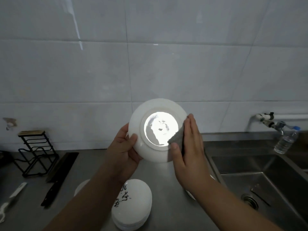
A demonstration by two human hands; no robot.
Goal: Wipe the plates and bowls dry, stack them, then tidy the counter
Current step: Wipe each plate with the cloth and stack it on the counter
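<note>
Steel tabletop fills the near field, with a stack of white plates at 6 o'clock, the top one bearing black brush script. Above it, at centre, a white plate is held up, underside to the camera. The left hand grips its rim at 9 o'clock, thumb curled onto the underside. The right hand pinches a grey cloth over the rim at 3 o'clock, thumb in front, fingers straight along the edge. At 4 o'clock a sink holds a drain strainer. A black knife lies at 8 o'clock, a wire rack behind it.
</note>
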